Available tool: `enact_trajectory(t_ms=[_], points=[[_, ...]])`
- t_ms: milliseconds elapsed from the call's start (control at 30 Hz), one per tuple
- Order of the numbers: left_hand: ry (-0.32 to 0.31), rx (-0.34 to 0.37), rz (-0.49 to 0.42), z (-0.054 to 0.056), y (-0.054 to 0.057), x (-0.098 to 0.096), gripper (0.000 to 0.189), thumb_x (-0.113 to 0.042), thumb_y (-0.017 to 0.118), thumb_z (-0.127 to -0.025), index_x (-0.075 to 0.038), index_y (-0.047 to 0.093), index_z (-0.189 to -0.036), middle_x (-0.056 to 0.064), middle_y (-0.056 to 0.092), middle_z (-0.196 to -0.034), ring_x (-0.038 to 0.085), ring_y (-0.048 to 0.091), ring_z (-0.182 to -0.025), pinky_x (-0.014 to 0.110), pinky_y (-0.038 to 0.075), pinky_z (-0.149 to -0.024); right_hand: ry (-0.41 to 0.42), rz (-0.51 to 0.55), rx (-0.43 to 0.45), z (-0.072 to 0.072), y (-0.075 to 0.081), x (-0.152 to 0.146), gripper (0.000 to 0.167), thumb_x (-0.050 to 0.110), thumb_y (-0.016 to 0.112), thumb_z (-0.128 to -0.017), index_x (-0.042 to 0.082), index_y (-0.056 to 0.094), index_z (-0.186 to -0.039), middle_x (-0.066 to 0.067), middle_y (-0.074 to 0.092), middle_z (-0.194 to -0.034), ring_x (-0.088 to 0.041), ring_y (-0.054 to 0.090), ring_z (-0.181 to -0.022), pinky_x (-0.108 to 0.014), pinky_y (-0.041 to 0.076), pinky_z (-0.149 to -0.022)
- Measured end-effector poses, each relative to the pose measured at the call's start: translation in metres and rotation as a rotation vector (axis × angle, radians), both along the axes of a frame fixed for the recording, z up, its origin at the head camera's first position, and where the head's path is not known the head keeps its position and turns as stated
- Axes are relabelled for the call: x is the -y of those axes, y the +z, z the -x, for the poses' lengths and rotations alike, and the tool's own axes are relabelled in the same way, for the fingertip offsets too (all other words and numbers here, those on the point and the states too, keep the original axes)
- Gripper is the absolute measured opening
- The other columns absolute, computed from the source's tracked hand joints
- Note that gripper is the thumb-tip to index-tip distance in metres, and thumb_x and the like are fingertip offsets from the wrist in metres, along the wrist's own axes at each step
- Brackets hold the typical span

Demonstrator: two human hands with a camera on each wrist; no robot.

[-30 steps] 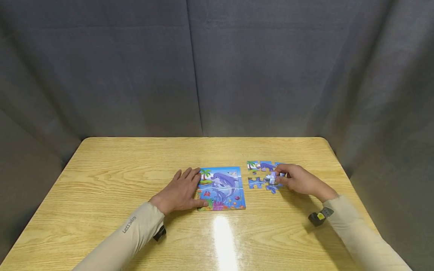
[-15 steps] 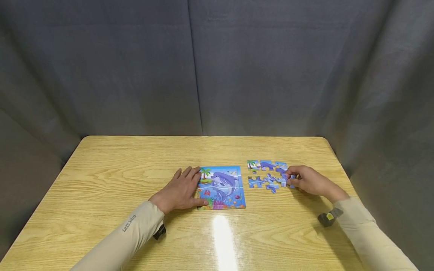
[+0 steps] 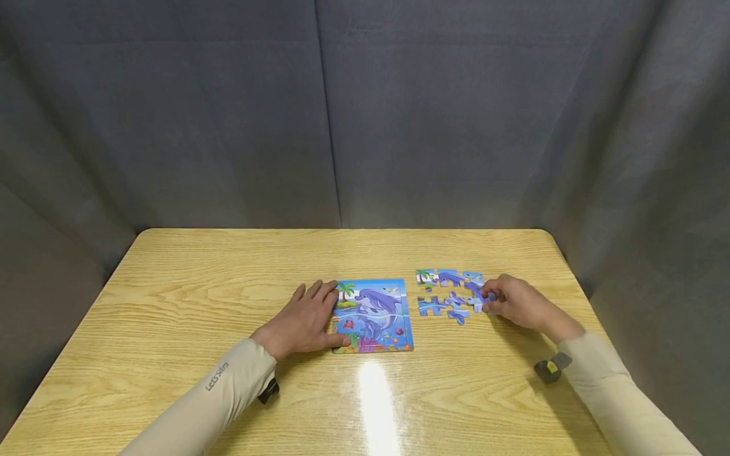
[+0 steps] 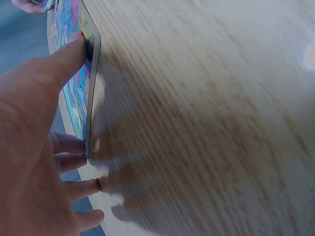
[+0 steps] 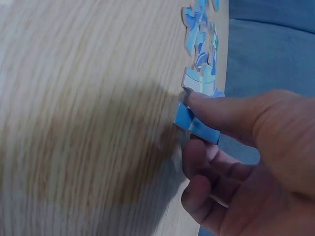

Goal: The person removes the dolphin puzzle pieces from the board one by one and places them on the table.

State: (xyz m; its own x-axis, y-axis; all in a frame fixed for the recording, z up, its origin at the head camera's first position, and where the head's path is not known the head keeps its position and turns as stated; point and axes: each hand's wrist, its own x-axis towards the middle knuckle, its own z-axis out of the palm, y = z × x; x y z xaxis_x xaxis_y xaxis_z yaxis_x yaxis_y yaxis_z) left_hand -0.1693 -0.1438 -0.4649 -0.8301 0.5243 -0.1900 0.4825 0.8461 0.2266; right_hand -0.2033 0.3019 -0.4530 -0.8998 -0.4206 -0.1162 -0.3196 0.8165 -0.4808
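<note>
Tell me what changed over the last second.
The right hand moved right, to the outer edge of the loose pieces. The pale piece it held up seems laid down among them; the hand now seemingly pinches a blue piece. The left hand stays against the dolphin puzzle.

high head and close wrist views share tabletop (image 3: 188, 278)

Dolphin puzzle (image 3: 373, 320) partly covered at left; blue piece (image 5: 204, 132) partly hidden; both sleeves (image 3: 211, 405) cut off at bottom

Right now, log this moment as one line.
left hand: touching dolphin puzzle | right hand: pinching blue piece | other pieces: on table, right of dolphin puzzle
</note>
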Motion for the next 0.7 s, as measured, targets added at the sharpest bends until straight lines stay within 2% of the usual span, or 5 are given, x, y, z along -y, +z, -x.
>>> enact_trajectory(t_ms=[100, 367, 600, 700], points=[[0.002, 0.000, 0.003, 0.000, 0.000, 0.000, 0.102, -0.068, 0.067, -0.096, 0.000, 0.036, -0.164, 0.020, 0.029, -0.175, 0.047, 0.027, -0.163, 0.069, 0.024, -0.130, 0.003, -0.011, -0.026, 0.000, -0.001, -0.001, 0.021, 0.011, 0.080, -0.095, 0.001, 0.076, -0.113, -0.007, 0.064, -0.090, -0.016, 0.050, -0.081, -0.029, 0.040, -0.068], [0.000, 0.000, -0.007, -0.001, 0.000, 0.000, 0.101, -0.067, 0.067, -0.096, 0.001, 0.036, -0.164, 0.021, 0.030, -0.175, 0.048, 0.027, -0.162, 0.069, 0.025, -0.130, -0.002, -0.015, -0.025, -0.002, -0.001, -0.001, 0.033, 0.010, 0.077, -0.097, -0.003, 0.074, -0.128, -0.009, 0.064, -0.095, -0.015, 0.050, -0.079, -0.025, 0.039, -0.065], [-0.006, -0.006, -0.006, -0.001, 0.000, 0.000, 0.100, -0.067, 0.066, -0.097, 0.001, 0.037, -0.163, 0.021, 0.030, -0.174, 0.048, 0.028, -0.162, 0.070, 0.025, -0.129, -0.004, -0.070, -0.032, -0.009, 0.000, 0.000, 0.042, 0.012, 0.075, -0.099, 0.000, 0.070, -0.138, -0.012, 0.063, -0.101, -0.015, 0.045, -0.076, -0.025, 0.035, -0.062], [-0.004, -0.007, -0.014, -0.001, 0.000, 0.000, 0.099, -0.067, 0.067, -0.097, 0.001, 0.038, -0.163, 0.021, 0.031, -0.174, 0.048, 0.028, -0.162, 0.070, 0.026, -0.129, -0.009, -0.079, -0.044, -0.011, 0.000, 0.001, 0.043, 0.013, 0.076, -0.098, 0.002, 0.070, -0.140, -0.013, 0.064, -0.104, -0.015, 0.048, -0.078, -0.026, 0.038, -0.064]])
